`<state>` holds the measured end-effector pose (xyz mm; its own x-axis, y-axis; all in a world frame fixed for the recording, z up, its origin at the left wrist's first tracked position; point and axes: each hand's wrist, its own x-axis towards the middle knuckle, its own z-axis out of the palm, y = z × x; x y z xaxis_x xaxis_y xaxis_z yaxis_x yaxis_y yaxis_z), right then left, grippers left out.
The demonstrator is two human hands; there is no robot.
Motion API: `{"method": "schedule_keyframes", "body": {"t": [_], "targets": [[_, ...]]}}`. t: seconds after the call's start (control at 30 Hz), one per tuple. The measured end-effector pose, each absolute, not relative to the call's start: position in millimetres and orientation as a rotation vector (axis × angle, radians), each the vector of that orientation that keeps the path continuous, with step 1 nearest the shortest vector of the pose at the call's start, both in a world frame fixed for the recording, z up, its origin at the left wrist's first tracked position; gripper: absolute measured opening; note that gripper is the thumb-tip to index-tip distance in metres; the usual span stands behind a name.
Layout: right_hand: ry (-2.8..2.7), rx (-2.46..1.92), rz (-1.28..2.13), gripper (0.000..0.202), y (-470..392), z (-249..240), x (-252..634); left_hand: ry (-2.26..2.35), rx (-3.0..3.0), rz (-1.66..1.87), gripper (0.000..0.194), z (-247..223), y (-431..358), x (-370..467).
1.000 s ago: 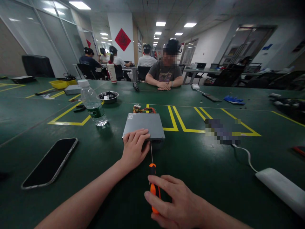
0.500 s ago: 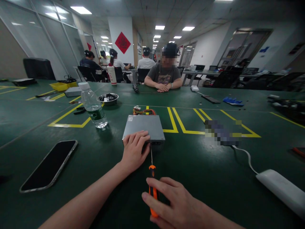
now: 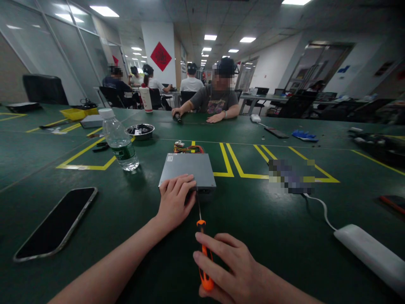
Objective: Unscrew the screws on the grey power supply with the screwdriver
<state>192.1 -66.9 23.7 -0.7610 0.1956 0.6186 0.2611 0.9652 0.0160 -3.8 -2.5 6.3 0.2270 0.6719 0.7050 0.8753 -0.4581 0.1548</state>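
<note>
A grey metal computer power supply lies flat on the green table, with a bundle of coloured wires at its far side. My left hand holds its near left part, fingers over the top and thumb down at the front face. Below it, my right hand is closed round the orange and black handle of a screwdriver. The thin shaft points away from me and reaches the front face beside my left thumb. Whether its tip sits in a screw I cannot tell.
Left of the power supply stand a water bottle and a metal bowl of small parts. A phone lies at near left. On the right are a white power strip and its cable. Across the table sits a person.
The person opposite has parted their hands and reached one to a dark object on the table. My view has shifted slightly; my hands keep nearly the same hold.
</note>
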Motion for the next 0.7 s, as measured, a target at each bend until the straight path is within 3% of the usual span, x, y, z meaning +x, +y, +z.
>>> {"method": "schedule_keyframes", "body": {"t": [0.13,0.37,0.57,0.7], "targets": [[-2.332,-0.327,-0.123,0.023,-67.2,14.6,192.4,-1.448,-2.224,-1.061,0.02,6.9,-2.8,-3.8],[-2.462,-0.311,-0.073,0.035,-67.0,24.7,187.3,-1.459,-2.236,-1.065,0.02,6.3,-2.6,-3.9],[-2.315,-0.299,-0.099,0.018,-68.2,16.3,190.1,-1.466,-2.225,-1.071,0.019,6.5,-2.7,-3.0],[-2.388,-0.327,-0.06,0.031,-68.4,16.1,188.6,-1.463,-2.218,-1.081,0.019,6.4,-2.5,-3.2]]}}
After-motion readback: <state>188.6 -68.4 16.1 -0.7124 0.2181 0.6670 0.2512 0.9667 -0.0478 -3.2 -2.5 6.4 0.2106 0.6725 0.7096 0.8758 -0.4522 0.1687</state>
